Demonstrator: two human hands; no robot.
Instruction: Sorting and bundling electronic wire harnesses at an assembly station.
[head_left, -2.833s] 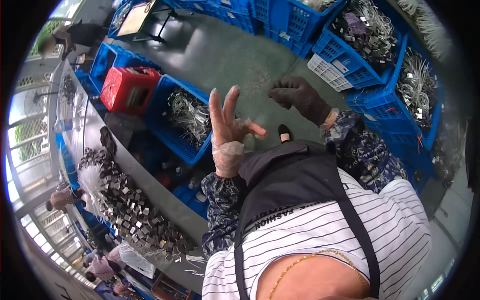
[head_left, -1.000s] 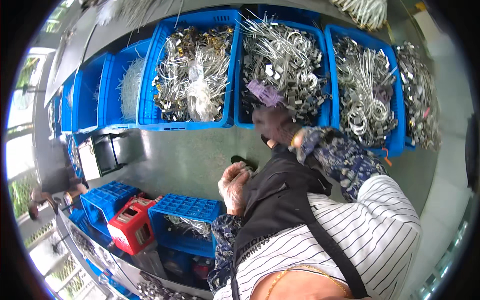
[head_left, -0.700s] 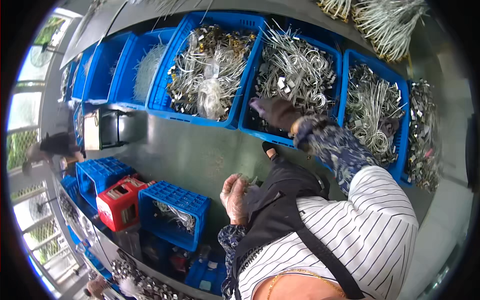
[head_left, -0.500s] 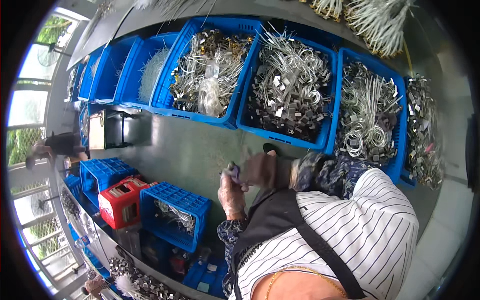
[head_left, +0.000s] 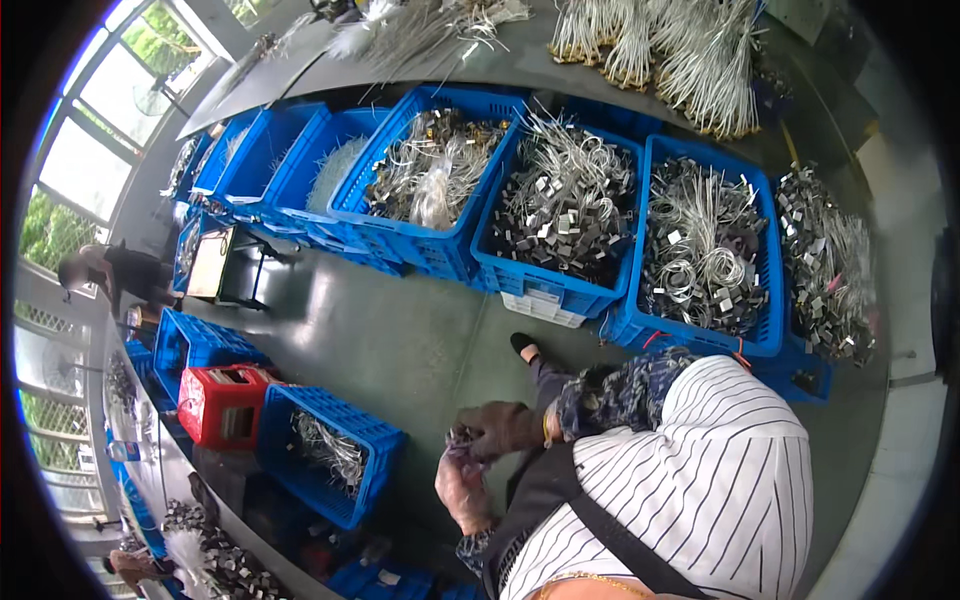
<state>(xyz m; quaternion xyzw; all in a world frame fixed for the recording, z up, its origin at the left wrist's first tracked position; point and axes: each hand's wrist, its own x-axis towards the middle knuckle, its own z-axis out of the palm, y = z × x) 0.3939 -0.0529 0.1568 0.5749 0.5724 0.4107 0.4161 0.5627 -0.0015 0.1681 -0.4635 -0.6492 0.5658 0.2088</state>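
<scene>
Low in front of my body, my two hands meet. My left hand [head_left: 462, 487] wears a thin, see-through covering and is closed, with a small purplish patch at its fingers. Against its fingertips presses my right hand [head_left: 500, 431], in a brown glove, its fingers also closed. Whatever lies between them is too small and too covered to make out. Both forearms have dark patterned sleeves. The hands are nearest to a blue crate [head_left: 345, 425] lying to their left, with pale cords inside.
A row of blue crates [head_left: 555, 285] filled with pale cords and metal pieces runs along the far side. Bundled white cords [head_left: 690, 70] lie on the bench beyond. A red crate [head_left: 215, 410] stands at left. Another person [head_left: 135, 270] bends by a small table [head_left: 212, 262].
My right hand has come left and down onto my left hand's fingers; before, the two were slightly apart. The view has shifted, showing more of the far bench.
</scene>
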